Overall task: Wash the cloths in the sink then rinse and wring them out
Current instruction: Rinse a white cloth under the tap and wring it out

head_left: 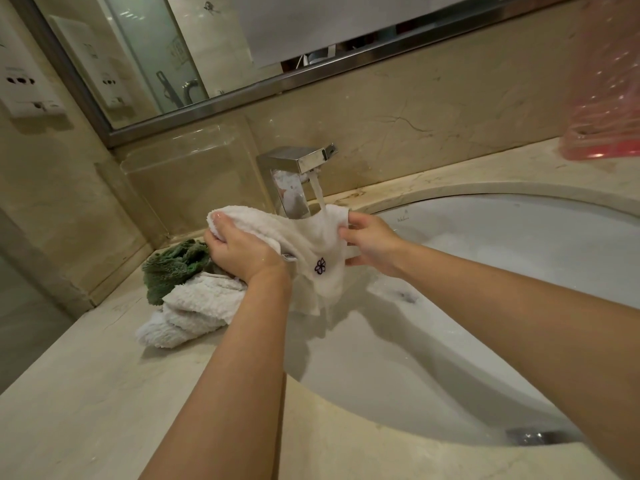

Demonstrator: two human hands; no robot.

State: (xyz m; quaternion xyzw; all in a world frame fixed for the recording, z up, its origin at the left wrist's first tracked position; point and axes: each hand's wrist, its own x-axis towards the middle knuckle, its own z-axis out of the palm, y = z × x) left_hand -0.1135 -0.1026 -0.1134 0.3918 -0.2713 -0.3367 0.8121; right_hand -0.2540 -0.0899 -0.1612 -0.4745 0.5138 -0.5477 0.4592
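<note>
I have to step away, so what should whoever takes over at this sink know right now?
Left hand grips the bunched end of the white flower-marked cloth; right hand pinches its other edge under the running tap.
A green cloth and a white towel lie heaped on the counter, left of the sink.
Done: rinsing this cloth is under way.
Left: wring it out. I cannot tell whether the heap is washed.
</note>
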